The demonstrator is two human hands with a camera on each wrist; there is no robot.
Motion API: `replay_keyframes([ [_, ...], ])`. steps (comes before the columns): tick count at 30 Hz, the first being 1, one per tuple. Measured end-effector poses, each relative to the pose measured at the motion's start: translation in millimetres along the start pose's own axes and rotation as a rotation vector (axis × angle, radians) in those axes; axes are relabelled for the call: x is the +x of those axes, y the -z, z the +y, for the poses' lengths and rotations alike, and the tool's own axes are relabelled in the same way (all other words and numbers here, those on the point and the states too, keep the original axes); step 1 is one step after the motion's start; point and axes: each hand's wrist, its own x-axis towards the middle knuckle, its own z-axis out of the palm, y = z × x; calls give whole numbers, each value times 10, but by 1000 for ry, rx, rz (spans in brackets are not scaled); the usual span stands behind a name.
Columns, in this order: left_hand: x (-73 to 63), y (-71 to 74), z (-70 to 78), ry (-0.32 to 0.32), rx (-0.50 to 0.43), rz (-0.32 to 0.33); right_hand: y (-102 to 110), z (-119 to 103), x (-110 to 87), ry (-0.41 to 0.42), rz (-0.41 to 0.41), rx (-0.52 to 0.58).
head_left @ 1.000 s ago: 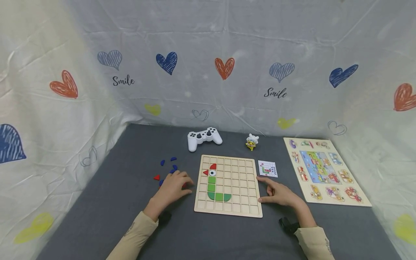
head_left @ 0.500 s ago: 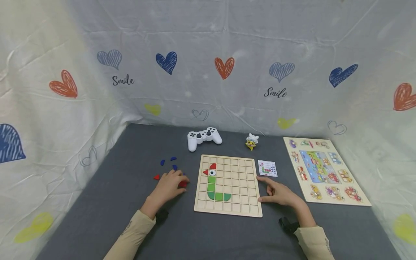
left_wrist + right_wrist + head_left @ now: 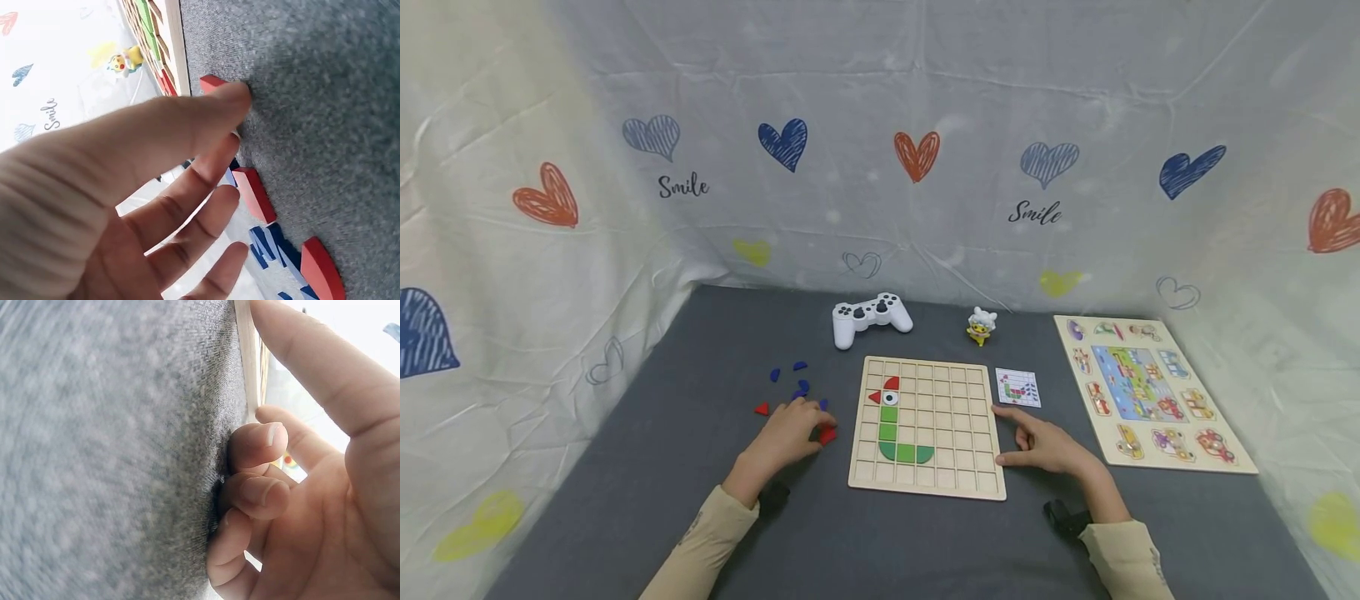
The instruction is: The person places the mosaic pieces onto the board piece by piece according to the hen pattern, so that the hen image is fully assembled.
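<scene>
Over on the left, blue pieces and a red triangle lie loose on the desk, unplaced. The left hand is among them, fingers half bent at a red piece just off the board; pinched or merely touched, I cannot tell. Next, the board has eight pieces seated: red crown and beak, an eye, and a green L. Most cells are bare. The card beside it carries a fuller figure with blue in it, so I'd judge head and neck done, the loose reds and blues left. The right hand touches the board's right edge, thumb and index finger spread, gripping nothing.

The left wrist view shows two red blocks past the fingertips, where the head view gives only the triangle. The right wrist view alone clearly shows that hand's other fingers curled in. Only the head view shows the card.
</scene>
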Motion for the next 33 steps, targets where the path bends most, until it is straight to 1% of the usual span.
replay_keyframes([
  [4,-9,2,10,-12,-23,3,7,-6,-1,-5,0,-3],
  [12,-12,-16,38,-45,-34,33,10,-18,1,-13,3,-9],
  [16,-11,-20,58,-39,-38,22,10,-12,2,-13,2,-10],
  [21,-10,-29,69,-34,-17,18,11,-5,3,-13,0,-12],
  [28,4,-41,108,-64,-35,50,8,10,7,-15,-2,-7],
  [33,55,-66,176,-86,-51,91,1,14,6,-9,-3,-8],
])
